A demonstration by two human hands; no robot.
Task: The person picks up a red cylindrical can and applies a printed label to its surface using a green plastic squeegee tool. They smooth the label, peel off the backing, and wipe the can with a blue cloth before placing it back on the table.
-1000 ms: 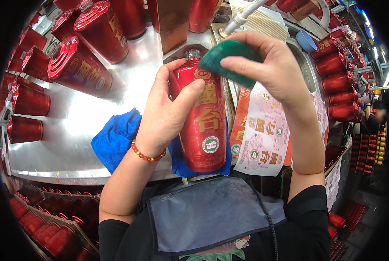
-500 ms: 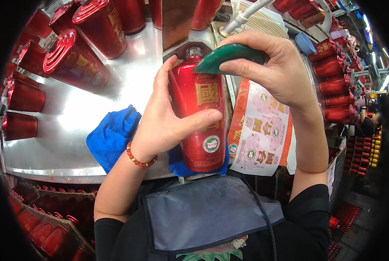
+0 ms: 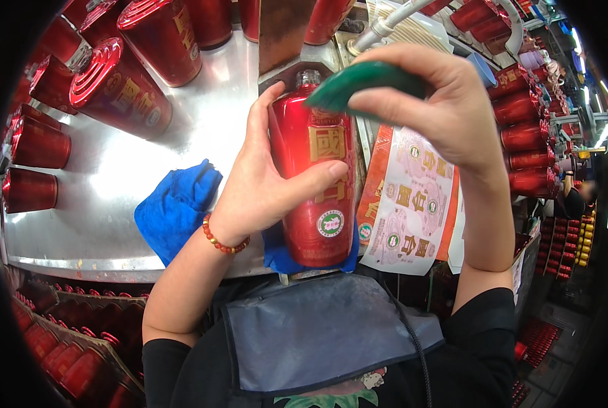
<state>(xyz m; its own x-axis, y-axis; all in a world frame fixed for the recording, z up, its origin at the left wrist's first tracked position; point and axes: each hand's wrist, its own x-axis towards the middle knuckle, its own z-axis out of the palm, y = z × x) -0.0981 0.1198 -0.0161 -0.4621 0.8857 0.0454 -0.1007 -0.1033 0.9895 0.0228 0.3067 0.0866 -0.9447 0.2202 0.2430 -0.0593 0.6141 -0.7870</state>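
Note:
A glossy red bottle (image 3: 297, 129) with a bare neck lies in front of me, its base toward me. Gold characters and a round green-and-white emblem mark its face. My left hand (image 3: 256, 187) grips it, thumb across the front and fingers along the left side. Between the thumb and fingers of my right hand (image 3: 447, 115) is a flat green scraper (image 3: 375, 81). The scraper's pointed end is at the bottle's upper front, just below the neck; whether it touches cannot be told. Blue cloth (image 3: 276, 255) shows under the bottle's base.
Several red bottles (image 3: 123, 92) stand on the metal table (image 3: 113, 234) at the left. A crumpled blue cloth (image 3: 176, 207) lies left of my forearm. Printed transfer sheets (image 3: 409, 194) lie right of the bottle. A metal pipe (image 3: 385, 26) crosses the far side; racked red bottles (image 3: 518, 112) line the right.
The scraper and my right hand have shifted slightly up, with the hand now a little blurred. My left hand keeps its hold on the bottle. The whole view has moved a little.

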